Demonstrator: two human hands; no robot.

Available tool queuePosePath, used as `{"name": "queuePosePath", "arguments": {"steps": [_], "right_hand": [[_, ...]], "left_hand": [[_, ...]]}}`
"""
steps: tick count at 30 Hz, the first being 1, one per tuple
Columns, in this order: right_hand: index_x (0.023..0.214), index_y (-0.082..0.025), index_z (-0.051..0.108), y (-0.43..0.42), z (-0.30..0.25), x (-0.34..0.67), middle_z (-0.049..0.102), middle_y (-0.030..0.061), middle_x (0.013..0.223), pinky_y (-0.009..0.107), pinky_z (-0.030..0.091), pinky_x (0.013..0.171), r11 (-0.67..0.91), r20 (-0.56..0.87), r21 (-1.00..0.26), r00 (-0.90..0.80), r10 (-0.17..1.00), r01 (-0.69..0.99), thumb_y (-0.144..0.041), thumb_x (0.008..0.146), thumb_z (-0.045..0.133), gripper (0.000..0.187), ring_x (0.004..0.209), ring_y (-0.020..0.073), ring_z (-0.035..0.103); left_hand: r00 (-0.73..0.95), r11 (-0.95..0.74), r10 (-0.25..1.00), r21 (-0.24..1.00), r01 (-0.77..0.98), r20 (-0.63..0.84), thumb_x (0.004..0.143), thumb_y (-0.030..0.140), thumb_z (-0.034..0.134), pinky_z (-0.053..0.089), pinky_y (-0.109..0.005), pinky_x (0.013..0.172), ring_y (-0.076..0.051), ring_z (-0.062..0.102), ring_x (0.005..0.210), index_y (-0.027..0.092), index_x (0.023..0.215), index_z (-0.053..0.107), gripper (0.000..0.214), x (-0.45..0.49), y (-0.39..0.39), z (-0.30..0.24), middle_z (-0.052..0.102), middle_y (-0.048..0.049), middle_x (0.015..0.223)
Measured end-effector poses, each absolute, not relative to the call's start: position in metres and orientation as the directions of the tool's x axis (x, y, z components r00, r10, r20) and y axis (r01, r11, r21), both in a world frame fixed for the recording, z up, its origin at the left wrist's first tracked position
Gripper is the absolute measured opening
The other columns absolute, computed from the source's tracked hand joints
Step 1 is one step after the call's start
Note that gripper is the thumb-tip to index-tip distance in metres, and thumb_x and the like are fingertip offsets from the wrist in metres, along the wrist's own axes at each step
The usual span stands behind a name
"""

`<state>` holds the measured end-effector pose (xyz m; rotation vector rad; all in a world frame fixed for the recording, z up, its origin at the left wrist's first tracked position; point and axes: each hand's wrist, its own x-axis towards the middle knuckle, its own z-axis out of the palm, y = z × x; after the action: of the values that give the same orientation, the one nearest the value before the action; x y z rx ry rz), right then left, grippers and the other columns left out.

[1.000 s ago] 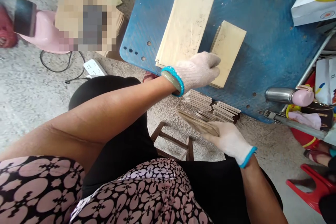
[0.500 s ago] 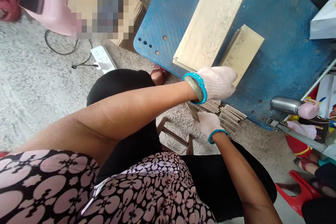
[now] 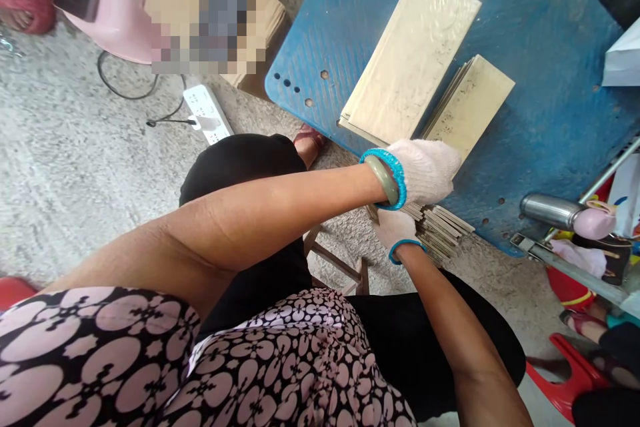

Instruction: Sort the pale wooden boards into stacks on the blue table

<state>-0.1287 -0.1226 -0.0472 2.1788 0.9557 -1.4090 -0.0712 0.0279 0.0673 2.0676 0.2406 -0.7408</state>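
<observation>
My left hand (image 3: 429,170), in a white knit glove with a blue cuff, is at the near end of a narrow stack of thin pale boards (image 3: 475,100). Its fingers curl down out of sight; what they hold is hidden. Just below, my right hand (image 3: 396,229), gloved too, is closed on a thin wooden strip (image 3: 372,211) that is mostly covered by my left wrist. Beside it, under the table edge, lie bundled wooden strips (image 3: 443,227). A wider stack of pale boards (image 3: 413,57) lies left of the narrow one.
The stacks lie on a blue table (image 3: 540,53). At its right edge are a steel flask (image 3: 549,211) and a metal rail (image 3: 575,261). A wooden stool frame (image 3: 337,260) stands beneath. Left are a power strip (image 3: 207,113) and a pink stool (image 3: 123,20).
The view has shifted, so the table appears slightly lower and farther right. My right hand has moved up closer under my left wrist, which now hides more of it and the strip.
</observation>
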Motion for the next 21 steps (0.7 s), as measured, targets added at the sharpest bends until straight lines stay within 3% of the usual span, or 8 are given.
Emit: {"name": "queuePosePath", "arguments": {"steps": [4, 11, 15, 18, 21], "right_hand": [[0.109, -0.018, 0.066, -0.122, -0.044, -0.128, 0.071, 0.017, 0.107, 0.038, 0.051, 0.081, -0.714, -0.9, -0.031, 0.291, 0.325, 0.699, -0.036, 0.097, 0.045, 0.03, 0.101, 0.03, 0.07], [0.116, -0.016, 0.059, -0.118, -0.022, -0.133, 0.069, 0.0165, 0.113, 0.035, 0.051, 0.079, -0.729, -0.852, -0.029, 0.364, 0.375, 0.684, -0.018, 0.1, 0.033, 0.031, 0.101, 0.0276, 0.07], [0.115, -0.019, 0.061, -0.125, -0.002, -0.126, 0.071, 0.0127, 0.106, 0.033, 0.05, 0.076, -0.756, -0.761, -0.069, 0.456, 0.461, 0.65, -0.027, 0.102, 0.036, 0.03, 0.092, 0.0262, 0.07], [0.114, -0.022, 0.064, -0.137, 0.006, -0.106, 0.072, 0.0108, 0.104, 0.032, 0.049, 0.077, -0.848, -0.65, -0.132, 0.601, 0.465, 0.514, -0.036, 0.101, 0.04, 0.031, 0.089, 0.0243, 0.069], [0.117, -0.02, 0.065, -0.153, -0.003, -0.077, 0.072, 0.0108, 0.111, 0.034, 0.048, 0.087, -0.93, -0.483, -0.261, 0.799, 0.358, 0.259, -0.033, 0.098, 0.044, 0.031, 0.099, 0.0251, 0.067]], "left_hand": [[0.865, -0.756, -0.176, 0.627, 0.188, -0.471, 0.093, 0.03, 0.05, 0.045, -0.04, 0.088, -0.031, 0.058, 0.111, 0.018, 0.123, 0.066, 0.036, -0.072, 0.028, 0.062, 0.064, -0.0131, 0.12], [0.837, -0.799, -0.159, 0.566, 0.203, -0.523, 0.095, 0.026, 0.042, 0.045, -0.04, 0.085, -0.03, 0.06, 0.106, 0.016, 0.126, 0.064, 0.039, -0.067, 0.03, 0.065, 0.064, -0.0159, 0.118], [0.798, -0.784, -0.145, 0.559, 0.268, -0.585, 0.095, 0.028, 0.044, 0.046, -0.041, 0.086, -0.031, 0.061, 0.107, 0.017, 0.127, 0.062, 0.039, -0.063, 0.024, 0.054, 0.063, -0.0164, 0.121], [0.765, -0.745, -0.117, 0.565, 0.354, -0.633, 0.094, 0.027, 0.044, 0.048, -0.042, 0.087, -0.031, 0.061, 0.11, 0.018, 0.131, 0.058, 0.041, -0.059, 0.016, 0.044, 0.061, -0.0147, 0.127], [0.724, -0.687, -0.033, 0.542, 0.484, -0.689, 0.091, 0.027, 0.047, 0.048, -0.04, 0.092, -0.03, 0.06, 0.114, 0.018, 0.134, 0.054, 0.045, -0.056, 0.004, 0.031, 0.061, -0.0145, 0.13]]}}
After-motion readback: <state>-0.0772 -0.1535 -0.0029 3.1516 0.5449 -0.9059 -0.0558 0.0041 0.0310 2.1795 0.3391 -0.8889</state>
